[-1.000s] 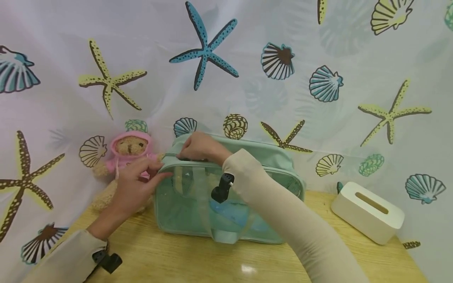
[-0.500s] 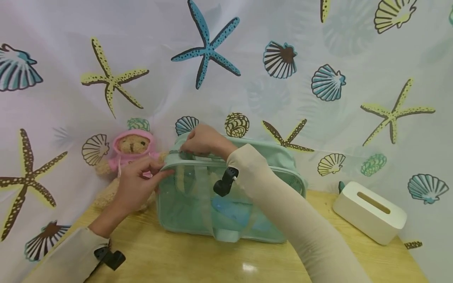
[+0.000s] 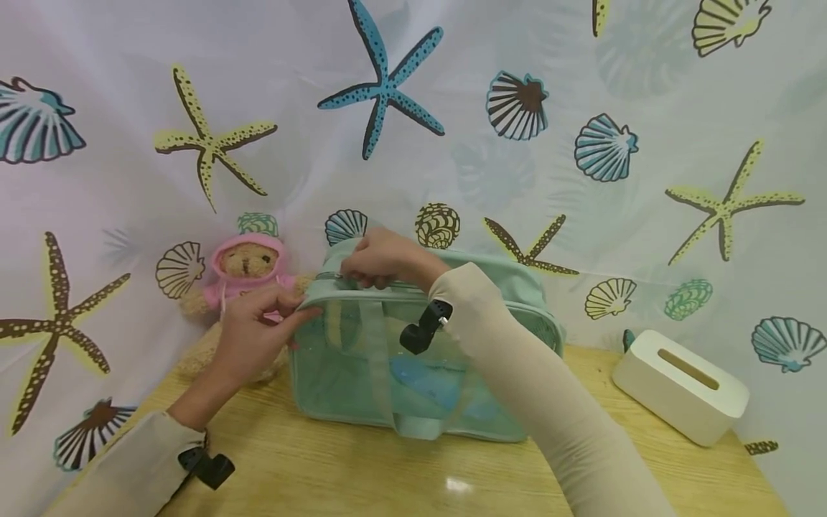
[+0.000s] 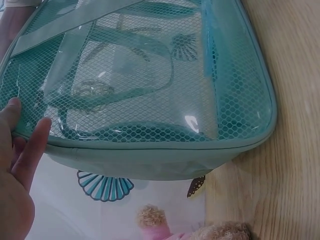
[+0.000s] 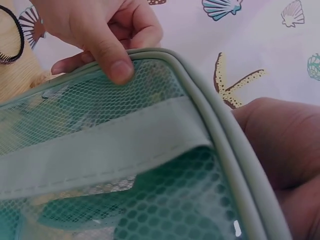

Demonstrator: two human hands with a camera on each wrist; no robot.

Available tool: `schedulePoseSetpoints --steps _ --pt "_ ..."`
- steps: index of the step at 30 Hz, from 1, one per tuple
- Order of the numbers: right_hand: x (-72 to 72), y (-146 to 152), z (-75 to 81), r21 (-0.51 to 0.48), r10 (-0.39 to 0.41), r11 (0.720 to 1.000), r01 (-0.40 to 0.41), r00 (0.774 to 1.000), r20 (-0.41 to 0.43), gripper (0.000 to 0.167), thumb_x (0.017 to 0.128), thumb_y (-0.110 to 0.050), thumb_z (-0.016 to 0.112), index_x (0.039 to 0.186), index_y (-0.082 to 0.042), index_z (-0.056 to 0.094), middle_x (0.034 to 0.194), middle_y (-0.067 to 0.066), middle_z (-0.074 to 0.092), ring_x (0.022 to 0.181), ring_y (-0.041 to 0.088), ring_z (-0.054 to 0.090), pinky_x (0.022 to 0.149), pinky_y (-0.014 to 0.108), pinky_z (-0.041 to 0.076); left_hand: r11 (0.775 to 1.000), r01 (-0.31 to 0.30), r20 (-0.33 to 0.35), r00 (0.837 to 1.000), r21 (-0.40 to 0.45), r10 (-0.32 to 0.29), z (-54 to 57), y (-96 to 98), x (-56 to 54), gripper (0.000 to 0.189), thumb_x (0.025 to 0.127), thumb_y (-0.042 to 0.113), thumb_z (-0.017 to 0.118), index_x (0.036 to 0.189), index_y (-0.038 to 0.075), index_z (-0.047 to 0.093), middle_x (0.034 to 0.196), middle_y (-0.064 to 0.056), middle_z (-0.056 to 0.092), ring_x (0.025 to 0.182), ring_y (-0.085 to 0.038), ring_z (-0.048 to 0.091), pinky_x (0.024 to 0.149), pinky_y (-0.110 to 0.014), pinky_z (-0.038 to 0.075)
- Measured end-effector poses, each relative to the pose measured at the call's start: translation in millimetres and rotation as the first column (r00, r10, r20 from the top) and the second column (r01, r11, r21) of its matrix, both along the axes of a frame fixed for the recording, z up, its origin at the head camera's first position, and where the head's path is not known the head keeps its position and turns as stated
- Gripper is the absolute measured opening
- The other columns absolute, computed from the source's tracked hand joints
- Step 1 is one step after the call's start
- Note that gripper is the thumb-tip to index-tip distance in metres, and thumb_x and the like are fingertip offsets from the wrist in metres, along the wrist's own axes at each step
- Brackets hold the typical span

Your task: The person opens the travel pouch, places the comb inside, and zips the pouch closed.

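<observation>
A mint-green bag [image 3: 336, 388] with clear mesh sides stands upright on the table, and a blue item [image 3: 420, 380] shows through its front panel. My left hand [image 3: 255, 327] pinches the bag's upper left corner; in the right wrist view that left hand's [image 5: 102, 37] thumb lies over the piped edge, fingers behind. On top, near the left end, my right hand [image 3: 395, 257] is curled at the zipper [image 3: 328, 276]. The zipper pull is hidden by its fingers. In the right wrist view the right hand [image 5: 285, 155] lies behind the bag's edge.
A teddy bear [image 3: 248, 261] in a pink hoodie sits behind my left hand, against the patterned curtain [image 3: 291, 165]. To the right stands a white tissue box [image 3: 678, 388] on the wooden table [image 3: 362, 474]. The bag's strap [image 3: 416, 427] hangs down its front.
My right hand has slid a little to the right along the bag's top, and more zipper shows to its left. My left hand keeps its pinch on the corner. The head view has shifted slightly.
</observation>
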State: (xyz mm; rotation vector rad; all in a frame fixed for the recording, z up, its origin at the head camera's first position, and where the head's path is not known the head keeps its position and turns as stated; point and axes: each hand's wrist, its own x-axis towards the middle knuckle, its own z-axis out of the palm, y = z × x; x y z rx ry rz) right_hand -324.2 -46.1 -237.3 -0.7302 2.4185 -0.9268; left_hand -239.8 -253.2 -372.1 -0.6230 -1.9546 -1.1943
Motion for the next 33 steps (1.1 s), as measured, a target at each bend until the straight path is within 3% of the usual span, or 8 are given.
schedulePoseSetpoints --steps 8,24,33 --pt "2.4 8.8 2.4 -0.017 0.007 1.0 -0.007 0.999 0.042 0.039 0.099 -0.019 0.061 0.061 -0.012 0.054 0.058 -0.003 0.051 0.055 0.011 0.042 0.056 0.023 0.04 1.0 -0.024 0.01 1.0 0.001 0.024 -1.5 1.5 -0.1 0.021 0.076 -0.013 0.082 0.083 0.003 0.071 0.075 -0.007 0.068 0.046 -0.008 0.061 0.044 -0.02 0.052" --pt "2.5 28.5 -0.1 -0.046 0.011 0.999 -0.012 1.0 -0.013 0.034 0.098 -0.021 0.06 0.065 -0.013 0.056 0.062 -0.004 0.053 0.058 0.012 0.043 0.058 0.024 0.041 1.0 -0.023 0.004 1.0 0.008 0.023 1.6 1.8 2.1 0.02 0.078 -0.01 0.083 0.083 0.006 0.072 0.074 -0.002 0.069 0.046 -0.007 0.062 0.044 -0.019 0.052" --pt "4.8 38.1 -2.2 -0.082 0.032 0.996 -0.03 0.999 0.014 0.036 0.099 -0.021 0.061 0.065 -0.012 0.056 0.06 -0.003 0.048 0.057 0.014 0.038 0.059 0.025 0.039 1.0 -0.001 0.002 1.0 0.021 0.001 0.7 2.6 3.1 0.021 0.077 -0.012 0.083 0.084 0.005 0.072 0.075 -0.004 0.07 0.046 -0.009 0.063 0.044 -0.02 0.052"
